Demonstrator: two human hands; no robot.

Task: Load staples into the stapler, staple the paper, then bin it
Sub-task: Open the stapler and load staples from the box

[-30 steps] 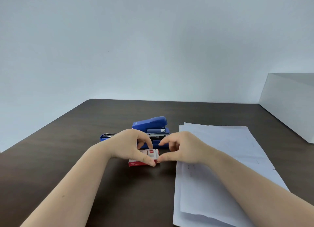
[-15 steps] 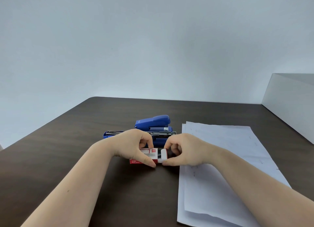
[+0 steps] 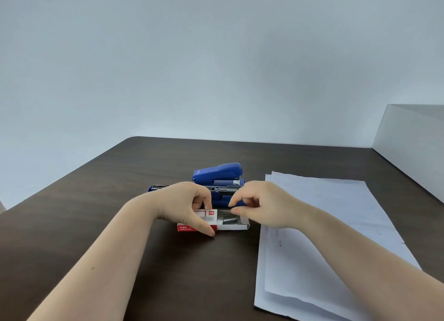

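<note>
A red and white staple box [image 3: 206, 218] lies on the dark table [image 3: 101, 215]. My left hand [image 3: 185, 204] pinches its sleeve between thumb and fingers. The white inner tray [image 3: 234, 224] is slid out to the right, with grey staples [image 3: 228, 221] showing inside. My right hand [image 3: 262, 204] hovers over the tray's right end, thumb and forefinger nearly touching, nothing visible between them. Just behind my hands sits the blue stapler [image 3: 218, 174], its top raised and its metal magazine pulled out to the left. White paper sheets [image 3: 324, 224] lie to the right.
A white box-like container [image 3: 413, 138] stands at the table's right back edge. A pale wall rises behind the table. The table's rounded far left corner is in view.
The inner tray has slid out of the sleeve to the right, baring the staples. My right hand has moved right with it; my left hand has kept its hold on the sleeve.
</note>
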